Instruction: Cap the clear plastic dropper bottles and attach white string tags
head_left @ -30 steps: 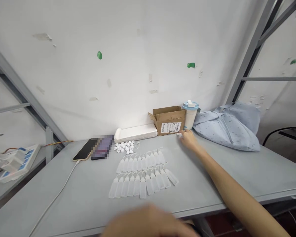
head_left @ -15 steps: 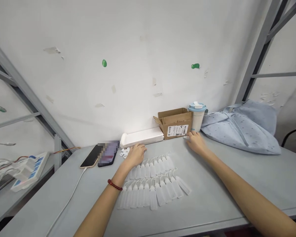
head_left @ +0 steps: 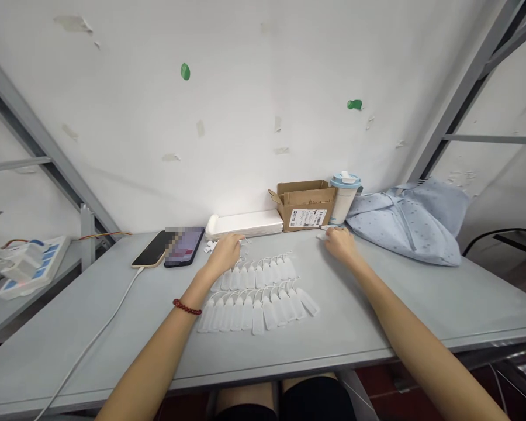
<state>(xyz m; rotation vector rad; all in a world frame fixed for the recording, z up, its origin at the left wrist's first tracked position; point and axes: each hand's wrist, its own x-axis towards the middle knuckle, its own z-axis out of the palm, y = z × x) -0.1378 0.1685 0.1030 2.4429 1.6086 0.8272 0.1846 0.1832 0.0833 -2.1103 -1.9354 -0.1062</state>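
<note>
Two rows of small translucent plastic bottles lie side by side on the grey table. My left hand, a red bead bracelet on its wrist, rests curled over a heap of small white caps behind the back row. My right hand lies on the table in front of the cardboard box, its fingers bent around a small white piece that I cannot make out.
A stack of white trays lies by the wall. Two phones, one on a white cable, lie at the left. A lidded cup and a blue cloth bag stand right. A power strip sits far left.
My left hand came up from below the frame onto the heap of caps. My right hand stayed by the box. The view shifted a little.
</note>
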